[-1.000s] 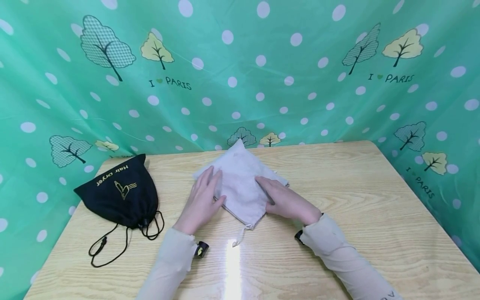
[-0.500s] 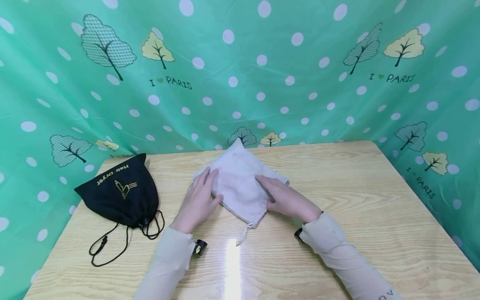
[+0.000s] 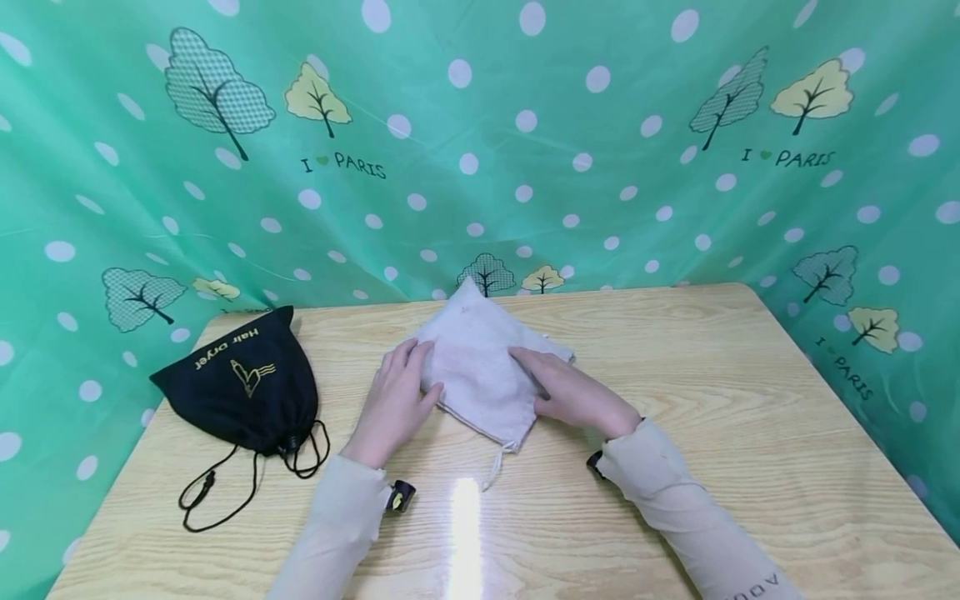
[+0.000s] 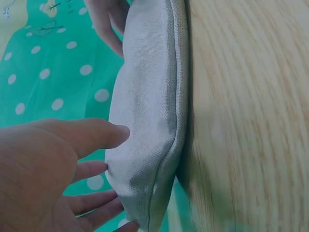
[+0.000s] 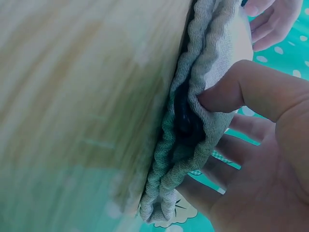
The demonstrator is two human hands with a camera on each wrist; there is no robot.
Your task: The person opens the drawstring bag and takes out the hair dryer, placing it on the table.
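Note:
A light grey cloth drawstring bag lies cornerwise on the table, its white cord trailing from the near corner. My left hand rests on the bag's left side with fingers spread and fairly straight; in the left wrist view its thumb touches the cloth. On the right side, my right hand lays its fingers over the bag. The right wrist view shows that thumb against the gathered rim of the bag's mouth. Inside the parted mouth is a dark object, too hidden to identify.
A black drawstring pouch printed "Hair Dryer" lies at the table's left, its black cords looped toward the front. Behind the wooden table hangs a green dotted curtain, close to the bag's far corner.
The grey bag has turned slightly, its far corner shifting left and its near corner and cord shifting right. My left hand has moved a little left; the right hand has barely moved.

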